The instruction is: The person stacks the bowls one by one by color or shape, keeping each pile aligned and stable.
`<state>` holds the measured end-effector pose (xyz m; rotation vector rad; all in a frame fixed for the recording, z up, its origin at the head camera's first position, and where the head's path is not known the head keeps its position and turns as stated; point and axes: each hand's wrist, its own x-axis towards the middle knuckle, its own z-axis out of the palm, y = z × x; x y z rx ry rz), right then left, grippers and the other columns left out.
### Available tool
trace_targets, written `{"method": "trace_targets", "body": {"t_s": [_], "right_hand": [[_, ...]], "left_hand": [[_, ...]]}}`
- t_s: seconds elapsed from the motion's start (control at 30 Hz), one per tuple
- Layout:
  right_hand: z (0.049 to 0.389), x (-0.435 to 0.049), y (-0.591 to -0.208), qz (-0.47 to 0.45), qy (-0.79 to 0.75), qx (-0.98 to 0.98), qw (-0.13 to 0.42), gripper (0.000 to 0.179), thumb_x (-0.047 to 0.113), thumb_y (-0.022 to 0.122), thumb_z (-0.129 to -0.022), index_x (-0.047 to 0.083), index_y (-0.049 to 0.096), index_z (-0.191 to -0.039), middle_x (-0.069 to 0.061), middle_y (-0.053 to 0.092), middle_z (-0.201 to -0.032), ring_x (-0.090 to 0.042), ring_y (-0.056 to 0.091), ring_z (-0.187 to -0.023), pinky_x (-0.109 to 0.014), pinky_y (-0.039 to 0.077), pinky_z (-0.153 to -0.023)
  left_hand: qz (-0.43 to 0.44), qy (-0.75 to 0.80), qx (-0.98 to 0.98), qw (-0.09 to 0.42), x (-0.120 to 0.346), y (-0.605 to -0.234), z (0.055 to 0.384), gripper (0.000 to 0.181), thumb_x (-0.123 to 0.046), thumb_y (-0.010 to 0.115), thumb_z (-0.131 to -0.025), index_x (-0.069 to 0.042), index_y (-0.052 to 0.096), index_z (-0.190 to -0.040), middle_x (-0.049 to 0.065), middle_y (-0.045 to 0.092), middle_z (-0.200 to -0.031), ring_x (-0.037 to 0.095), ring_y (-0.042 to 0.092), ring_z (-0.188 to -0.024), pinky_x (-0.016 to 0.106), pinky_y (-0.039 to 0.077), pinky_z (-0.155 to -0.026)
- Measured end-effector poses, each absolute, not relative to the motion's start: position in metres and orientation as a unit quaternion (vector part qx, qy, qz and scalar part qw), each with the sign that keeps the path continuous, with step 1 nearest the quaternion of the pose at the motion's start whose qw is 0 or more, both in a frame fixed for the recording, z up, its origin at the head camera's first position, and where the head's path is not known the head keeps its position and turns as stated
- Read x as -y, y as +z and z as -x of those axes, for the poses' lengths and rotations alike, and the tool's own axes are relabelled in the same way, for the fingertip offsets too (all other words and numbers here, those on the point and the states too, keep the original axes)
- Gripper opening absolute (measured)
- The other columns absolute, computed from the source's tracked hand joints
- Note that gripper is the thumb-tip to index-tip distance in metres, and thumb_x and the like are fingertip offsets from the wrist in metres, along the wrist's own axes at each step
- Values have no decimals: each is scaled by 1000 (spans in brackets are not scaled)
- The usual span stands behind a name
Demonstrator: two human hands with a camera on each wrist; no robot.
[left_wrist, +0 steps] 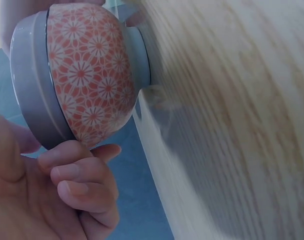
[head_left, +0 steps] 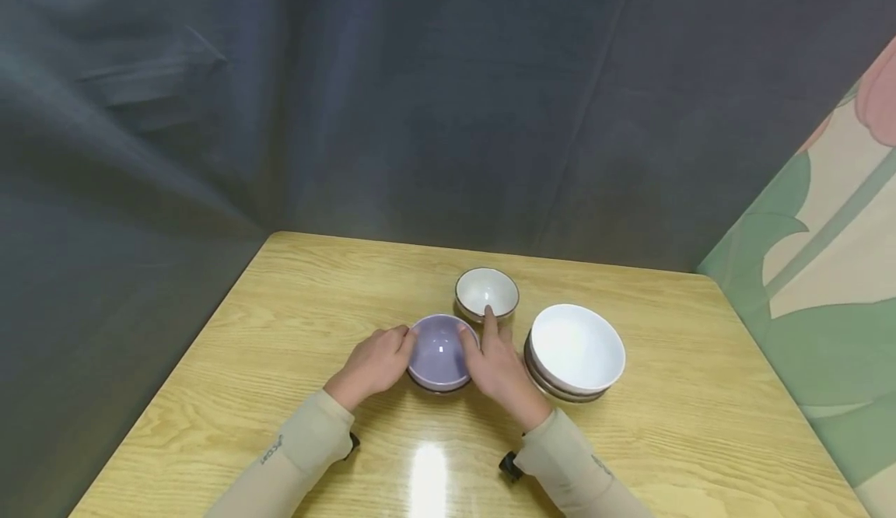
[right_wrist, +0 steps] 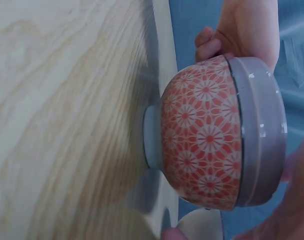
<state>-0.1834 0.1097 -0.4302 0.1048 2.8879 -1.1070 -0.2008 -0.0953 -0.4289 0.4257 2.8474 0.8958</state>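
A purple bowl [head_left: 439, 351] sits nested in a bowl with a red flower pattern [left_wrist: 89, 70], whose pale foot [right_wrist: 151, 137] is on or just above the tabletop. My left hand [head_left: 374, 364] grips the left side of the purple bowl, its thumb at the rim and its fingers curled against the outside. From the right, my right hand [head_left: 498, 364] holds the same bowl, thumb over the inner rim. Its index finger stretches toward a small white bowl [head_left: 488, 288] with a dark rim just behind. Whether that finger touches the white bowl, I cannot tell.
To the right of my right hand stands a stack of larger bowls, a white bowl [head_left: 577, 347] on top. The wooden table [head_left: 280, 347] ends at a dark curtain [head_left: 448, 113] behind and at left. A flower-print cloth [head_left: 826, 269] hangs at right.
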Motion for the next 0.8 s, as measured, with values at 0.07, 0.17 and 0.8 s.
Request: {"method": "trace_targets", "body": {"t_s": [0.07, 0.17, 0.8], "right_hand": [[185, -110, -432, -44, -361, -931, 30, 85, 65, 30, -101, 4, 16, -159, -36, 15, -158, -57, 30, -139, -66, 29, -111], [188, -110, -433, -51, -363, -930, 33, 86, 66, 27, -101, 3, 18, -159, -35, 10, -160, -58, 27, -139, -67, 27, -111], [196, -113, -434, 2, -392, -919, 34, 72, 57, 33, -104, 7, 34, -156, -29, 25, -158, -48, 29, -144, -62, 27, -114]], "left_hand": [[-137, 298, -942, 66, 95, -428, 202, 55, -37, 31, -109, 3, 61, -130, 20, 67, -123, 37, 61, -118, 52, 50, -97], [-133, 305, -940, 74, 96, -427, 204, 57, -39, 30, -109, 3, 60, -132, 16, 70, -110, 33, 65, -110, 51, 50, -95], [-168, 390, -902, 83, 107, -420, 233, 48, -36, 33, -109, -12, 49, -148, 12, 55, -144, 31, 56, -128, 50, 41, -110]]}}
